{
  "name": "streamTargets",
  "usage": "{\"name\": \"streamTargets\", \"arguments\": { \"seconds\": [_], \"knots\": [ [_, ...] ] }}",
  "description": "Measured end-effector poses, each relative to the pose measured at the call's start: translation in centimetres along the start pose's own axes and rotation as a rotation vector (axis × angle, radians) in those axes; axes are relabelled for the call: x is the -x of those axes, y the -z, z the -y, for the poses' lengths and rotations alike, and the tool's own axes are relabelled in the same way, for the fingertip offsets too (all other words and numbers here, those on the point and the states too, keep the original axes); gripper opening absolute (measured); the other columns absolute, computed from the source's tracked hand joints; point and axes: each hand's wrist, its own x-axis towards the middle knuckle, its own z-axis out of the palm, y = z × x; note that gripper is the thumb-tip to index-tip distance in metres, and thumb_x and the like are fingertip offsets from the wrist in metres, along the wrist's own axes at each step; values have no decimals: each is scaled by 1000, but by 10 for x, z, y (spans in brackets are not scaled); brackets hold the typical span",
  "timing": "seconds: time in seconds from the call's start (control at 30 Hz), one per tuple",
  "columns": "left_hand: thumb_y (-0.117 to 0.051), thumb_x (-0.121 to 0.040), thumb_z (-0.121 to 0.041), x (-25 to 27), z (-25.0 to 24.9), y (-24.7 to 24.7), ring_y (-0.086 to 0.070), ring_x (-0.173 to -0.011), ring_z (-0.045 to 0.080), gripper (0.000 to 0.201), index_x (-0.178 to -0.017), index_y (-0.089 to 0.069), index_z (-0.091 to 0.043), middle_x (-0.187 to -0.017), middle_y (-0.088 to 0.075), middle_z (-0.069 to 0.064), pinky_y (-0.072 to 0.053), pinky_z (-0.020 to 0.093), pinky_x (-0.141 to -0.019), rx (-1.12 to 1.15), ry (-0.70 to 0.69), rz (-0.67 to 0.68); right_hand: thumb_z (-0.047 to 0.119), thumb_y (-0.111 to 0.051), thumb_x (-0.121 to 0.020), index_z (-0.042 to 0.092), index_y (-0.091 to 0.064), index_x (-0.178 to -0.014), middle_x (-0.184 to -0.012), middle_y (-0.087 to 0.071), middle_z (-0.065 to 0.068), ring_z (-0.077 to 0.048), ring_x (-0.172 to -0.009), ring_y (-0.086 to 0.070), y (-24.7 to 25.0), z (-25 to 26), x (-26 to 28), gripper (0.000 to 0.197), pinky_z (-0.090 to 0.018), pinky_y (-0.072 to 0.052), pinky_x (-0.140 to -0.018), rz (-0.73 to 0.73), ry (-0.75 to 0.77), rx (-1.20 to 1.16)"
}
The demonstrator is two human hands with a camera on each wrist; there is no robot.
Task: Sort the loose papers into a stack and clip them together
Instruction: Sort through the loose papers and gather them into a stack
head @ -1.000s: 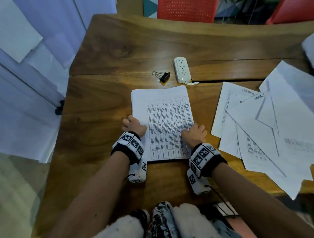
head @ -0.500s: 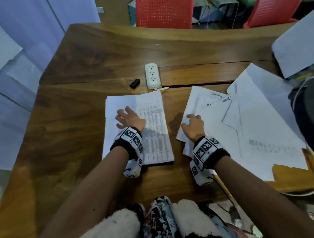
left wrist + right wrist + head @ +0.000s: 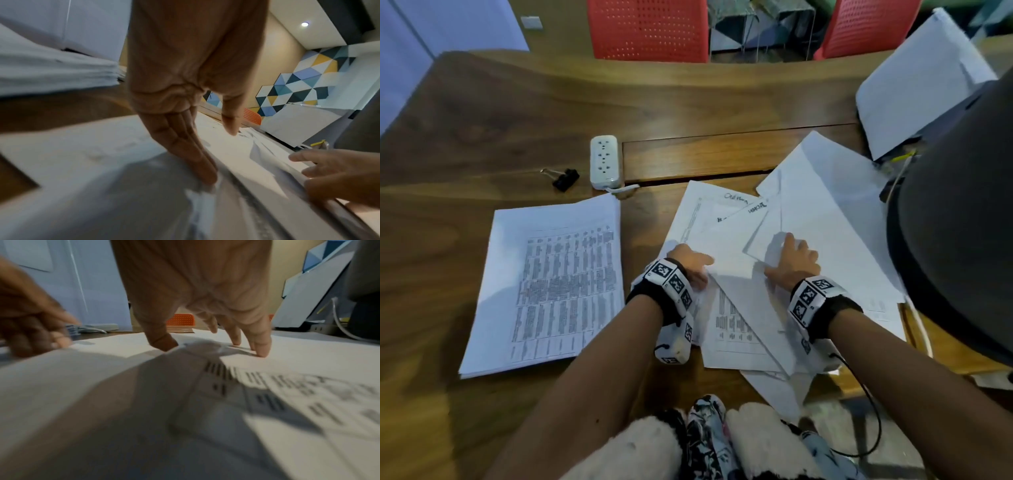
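A squared stack of printed papers (image 3: 548,284) lies on the wooden table (image 3: 482,120), left of both hands. A black binder clip (image 3: 565,178) sits behind it. Several loose sheets (image 3: 825,219) lie fanned out at the right. My left hand (image 3: 702,270) is at the left edge of one loose sheet. In the left wrist view its straight fingers (image 3: 195,154) point down into that edge, with the thumb apart. My right hand (image 3: 794,246) rests on the loose sheets, and its fingertips (image 3: 261,344) press down on the paper.
A white power strip (image 3: 604,161) lies behind the papers near the clip. A large dark grey object (image 3: 955,240) stands at the right, with more sheets (image 3: 921,78) propped behind it. Red chairs (image 3: 650,27) stand past the far edge. Some loose sheets overhang the near edge.
Both hands left the stack and moved right onto the loose sheets, the right hand first and the left after it. The view swung right.
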Motion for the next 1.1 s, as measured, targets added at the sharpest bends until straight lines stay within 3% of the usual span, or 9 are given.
{"name": "streamTargets", "arguments": {
  "seconds": [0.07,0.17,0.43,0.53,0.63,0.77,0.9,1.0,1.1],
  "knots": [
    [-68,-83,-23,-9,-6,-17,-67,-92,31,38,-108,-63,4,-102,-68,19,-55,42,-87,27,-72,-48,20,-50,-90,7,-34,-133,-133,-43,-20,-40,-121,-39,5,-10,-4,48,-43,-39,-95,-34,54,11],
    [-65,-84,-18,-8,-16,-37,-59,-111,31,41,-121,-58,0,-124,-61,14,-49,40,-98,-14,-119,-107,7,-37,-91,2,-51,-120,-121,-57,-24,-39,-115,-49,23,-20,-7,32,-38,-42,-90,-69,79,-36],
    [-44,-95,-11,-7,-6,-1,-51,-120,40,34,-121,-53,10,-129,-54,25,-41,39,-97,-8,-48,-447,26,-46,-90,2,-62,-111,-121,-61,-21,-34,-114,-54,14,16,44,36,-33,-39,-91,215,526,-178],
    [-40,-99,-28,-13,9,22,-47,-125,38,49,-131,-45,8,-139,-47,20,-43,37,-97,182,-13,-377,48,-53,-88,7,-60,-122,-130,-58,-9,-22,-120,-53,4,27,52,53,-26,-37,-94,377,583,-309],
    [-69,-75,-46,-31,38,22,-49,-123,36,76,-127,-51,5,-138,-49,18,-38,48,-106,441,-57,-226,51,-44,-91,3,-60,-117,-126,-58,-15,-27,-116,-53,1,32,48,57,-33,-39,-94,365,512,-467],
    [-52,-94,-15,-7,25,4,-55,-105,35,22,-112,-57,-4,-122,-57,19,-41,53,-100,556,-182,-89,45,-59,-84,3,-35,-139,-145,-38,-13,-26,-133,-36,-7,36,41,73,-33,-29,-110,286,494,-398],
    [-42,-99,-11,-5,14,-3,-52,-114,33,37,-132,-45,3,-126,-54,17,-43,49,-96,590,-252,-73,28,-57,-80,-2,-52,-109,-108,-56,-18,-29,-102,-51,-10,38,38,43,-30,-35,-83,183,508,-378],
    [-42,-99,-12,-7,16,4,-44,-129,34,44,-137,-38,10,-141,-44,19,-36,42,-107,542,-210,-181,13,-45,-86,6,-49,-70,-75,-48,-14,-22,-74,-46,-1,31,27,18,-25,-30,-62,149,451,-435],
    [-46,-98,-19,-14,26,17,-44,-129,36,50,-136,-37,12,-142,-43,20,-35,39,-107,402,-81,-366,9,-44,-94,-1,-61,-87,-80,-53,-8,-17,-66,-50,7,18,12,21,-15,-37,-53,69,297,-474]
  ]
}}
